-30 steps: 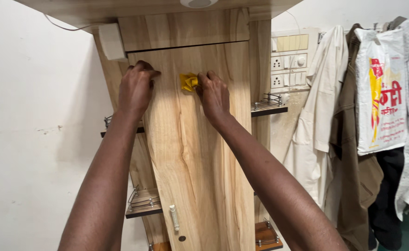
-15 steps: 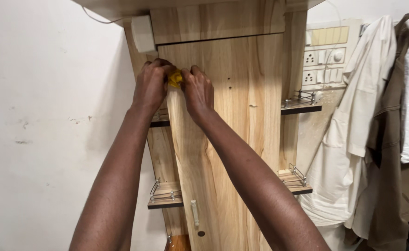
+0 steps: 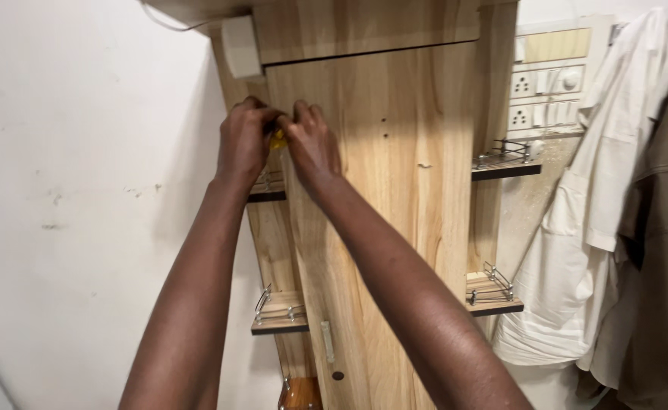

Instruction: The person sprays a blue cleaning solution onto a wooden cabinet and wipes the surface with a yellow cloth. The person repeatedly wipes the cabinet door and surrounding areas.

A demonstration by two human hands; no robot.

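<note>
Two hands meet on a small yellow object (image 3: 277,140) pressed against the left edge of a tall wooden cabinet door (image 3: 379,212), high up near its top corner. Only a sliver of the yellow thing shows between the fingers, so its exact kind cannot be told. The left hand (image 3: 243,143) curls round it from the wall side, fingers bent and closed over it; the right hand (image 3: 311,144) pinches it from the door side, knuckles raised, fingertips tucked in. Both forearms stretch up from below.

Just above the hands a small white box (image 3: 241,47) sits on the cabinet frame. Narrow side shelves with metal rails (image 3: 277,310) stick out to either side of the door, and a slim handle (image 3: 327,341) sits low on it. To the right, a switch panel (image 3: 546,83) is fixed on the wall, with pale garments (image 3: 584,250) hanging beside it. A plain white wall (image 3: 75,190) fills the left.
</note>
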